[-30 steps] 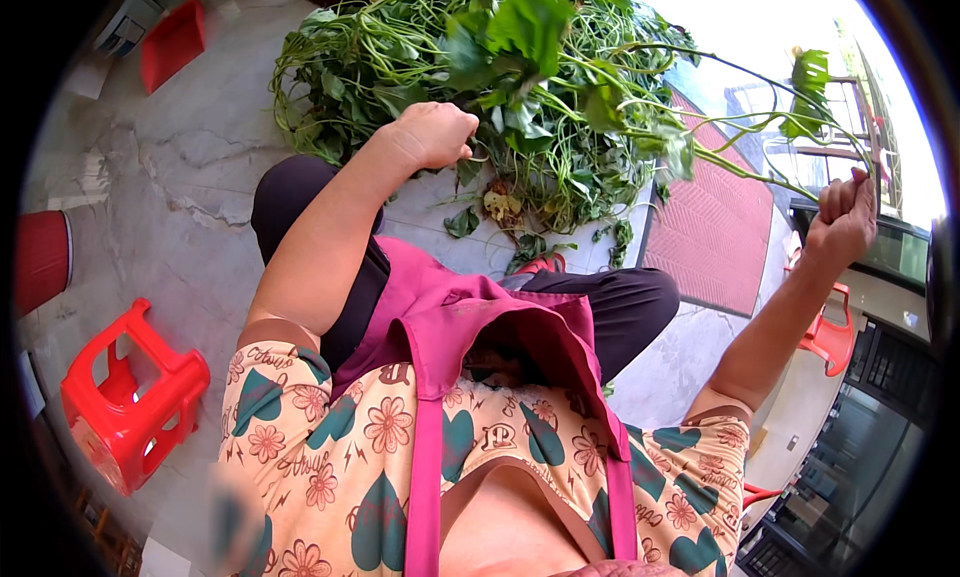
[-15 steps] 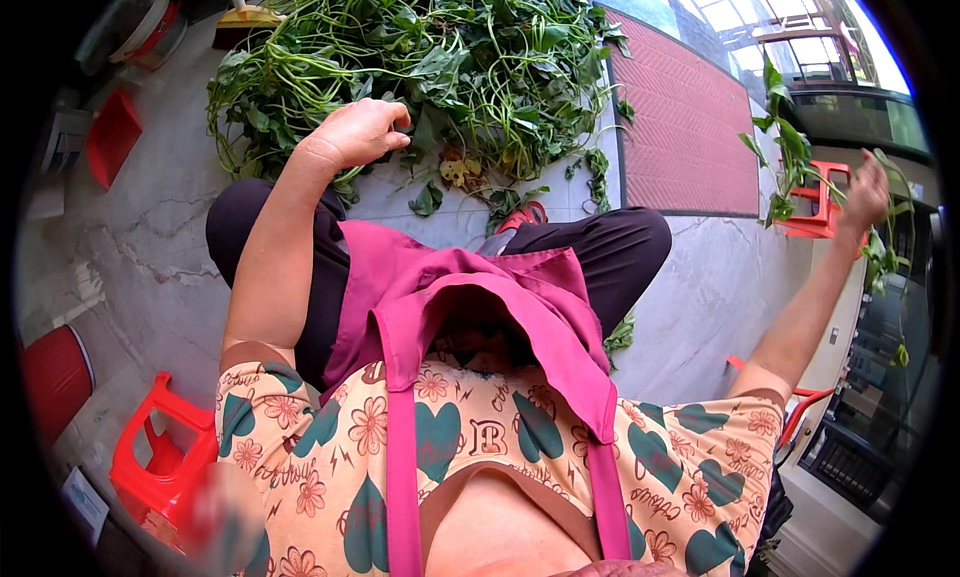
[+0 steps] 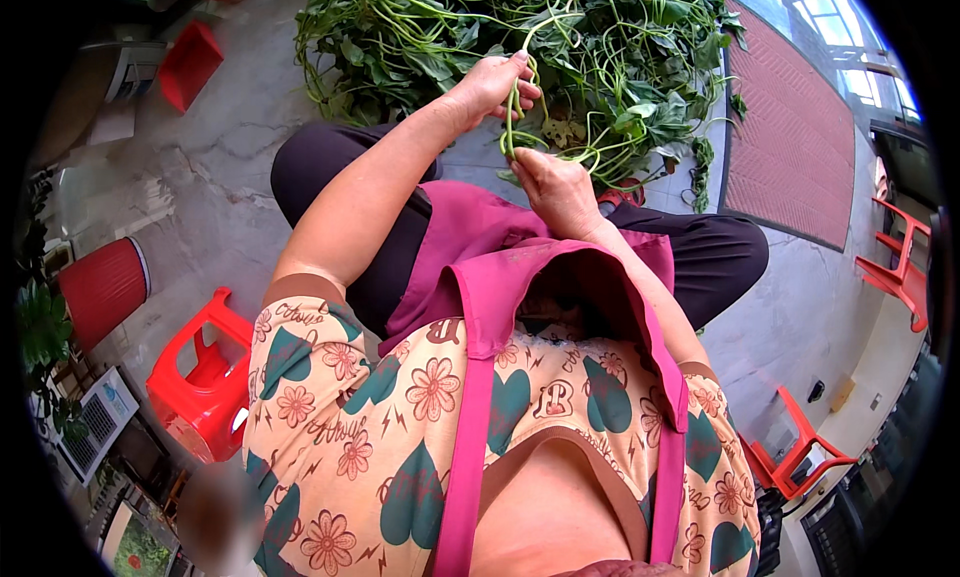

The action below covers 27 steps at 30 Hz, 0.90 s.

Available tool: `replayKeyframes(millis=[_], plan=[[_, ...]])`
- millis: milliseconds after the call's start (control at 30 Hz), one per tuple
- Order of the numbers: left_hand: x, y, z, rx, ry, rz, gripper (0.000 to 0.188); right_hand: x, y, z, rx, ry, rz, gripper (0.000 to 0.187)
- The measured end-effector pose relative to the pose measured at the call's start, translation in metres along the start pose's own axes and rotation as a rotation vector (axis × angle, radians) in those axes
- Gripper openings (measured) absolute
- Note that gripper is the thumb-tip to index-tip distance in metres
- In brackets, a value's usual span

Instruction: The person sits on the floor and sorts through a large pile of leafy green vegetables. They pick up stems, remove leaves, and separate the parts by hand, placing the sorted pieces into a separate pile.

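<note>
Green stem [image 3: 512, 117] is being gripped by both hands: left hand [image 3: 497, 82] pinching above, right hand [image 3: 556, 189] clenching below. Leafy heap [image 3: 610, 67] beyond the stem is lying largely unsorted.

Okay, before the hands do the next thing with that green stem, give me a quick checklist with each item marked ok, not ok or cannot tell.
1. Left hand grips the upper part of the green stem: ok.
2. Right hand holds the stem's lower end: ok.
3. Stem hangs free of the pile of greens: cannot tell, other stems cross it.
4. Pile within reach in front of the knees: ok.
5. Pink apron covers the lap: ok.
6. Red stool stands clear of the arms: ok.
</note>
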<state>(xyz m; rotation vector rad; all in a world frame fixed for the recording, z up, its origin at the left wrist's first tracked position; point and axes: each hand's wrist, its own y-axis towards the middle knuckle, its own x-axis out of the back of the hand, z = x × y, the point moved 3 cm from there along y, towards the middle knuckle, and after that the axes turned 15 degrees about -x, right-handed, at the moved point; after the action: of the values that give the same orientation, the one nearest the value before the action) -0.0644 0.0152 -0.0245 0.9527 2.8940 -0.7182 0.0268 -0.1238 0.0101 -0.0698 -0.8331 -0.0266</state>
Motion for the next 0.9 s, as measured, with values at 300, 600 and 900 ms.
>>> replayKeyframes(millis=[300,600,900], plan=[[0.001,-0.002,-0.031,-0.209,-0.189,-0.203,0.025,0.021,0.008,0.001,0.117,0.020,-0.071,0.012],[-0.027,-0.019,-0.023,-0.265,-0.126,-0.172,0.027,0.101,0.079,-0.032,-0.025,0.021,-0.651,0.018],[-0.037,-0.029,-0.016,-0.301,-0.147,-0.081,0.027,0.068,0.079,-0.051,-0.316,0.132,-0.353,0.023]])
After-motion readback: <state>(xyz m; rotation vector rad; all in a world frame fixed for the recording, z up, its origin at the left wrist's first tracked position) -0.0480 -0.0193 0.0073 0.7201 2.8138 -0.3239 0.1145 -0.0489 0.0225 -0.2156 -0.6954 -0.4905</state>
